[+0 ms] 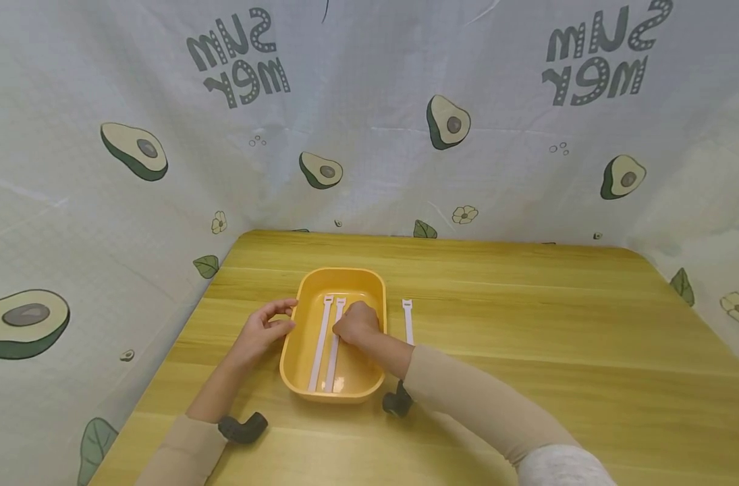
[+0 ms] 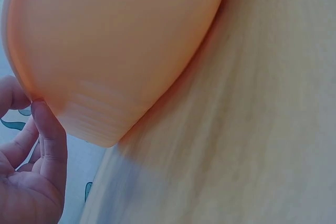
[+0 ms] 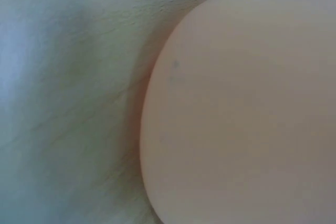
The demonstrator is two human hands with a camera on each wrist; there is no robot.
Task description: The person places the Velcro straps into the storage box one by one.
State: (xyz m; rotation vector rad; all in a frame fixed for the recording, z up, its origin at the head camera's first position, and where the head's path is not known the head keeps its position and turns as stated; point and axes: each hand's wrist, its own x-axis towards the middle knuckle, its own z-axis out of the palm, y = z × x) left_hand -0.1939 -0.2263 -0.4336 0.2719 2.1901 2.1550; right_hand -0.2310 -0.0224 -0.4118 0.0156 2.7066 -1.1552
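A yellow plastic tray (image 1: 363, 391) with rounded corners stands on the table. Two flat white cable ties with slotted heads lie lengthwise inside, a left cable tie (image 1: 320, 344) and a right cable tie (image 1: 332, 364). My left hand (image 1: 256, 334) is at the tray's left side; in the left wrist view its thumb and a finger pinch the rim. Inside the tray, my right hand (image 1: 358, 325) is curled, its fingertips on the right cable tie at mid-length; the pinch itself is partly hidden. The right wrist view shows only the tray's outer wall (image 3: 236, 103).
Another white cable tie (image 1: 408, 320) lies on the table right of the tray, its lower end hidden by the right forearm. Black curved wrist pieces (image 1: 243, 428) stick out by both wrists. A white avocado-print curtain (image 1: 381, 81) hangs behind the wooden table (image 1: 527, 304).
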